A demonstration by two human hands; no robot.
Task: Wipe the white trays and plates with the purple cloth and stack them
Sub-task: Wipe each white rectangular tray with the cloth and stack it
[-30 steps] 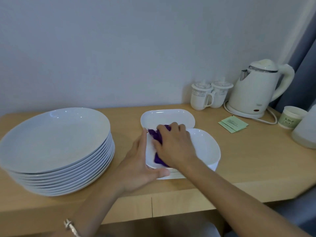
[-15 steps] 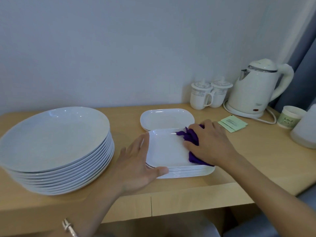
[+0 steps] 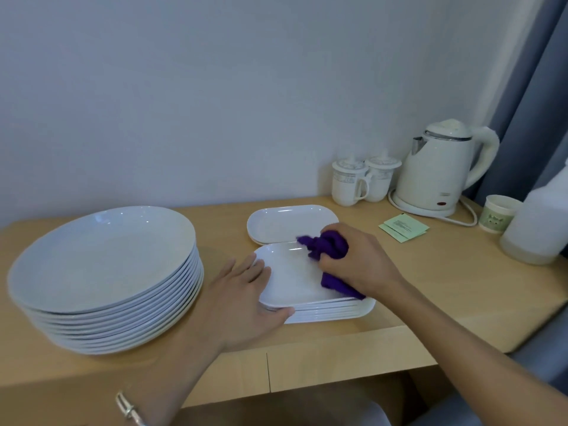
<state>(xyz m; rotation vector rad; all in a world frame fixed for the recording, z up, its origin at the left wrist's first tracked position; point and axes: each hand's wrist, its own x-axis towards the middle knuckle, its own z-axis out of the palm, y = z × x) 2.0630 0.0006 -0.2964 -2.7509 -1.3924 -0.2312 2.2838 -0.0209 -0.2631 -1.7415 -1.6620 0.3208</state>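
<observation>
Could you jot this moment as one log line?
wiping | right hand grips crumpled purple cloth on top white oblong tray | left hand steadies tray stack

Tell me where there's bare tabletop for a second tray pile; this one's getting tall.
Widest bare patch: the table right of the tray stack, bordered by the green sachets behind and the front edge. A smaller strip lies behind the plate stack, left of the far tray. Crowded: the back right corner, with mugs, kettle and paper cup.
</observation>
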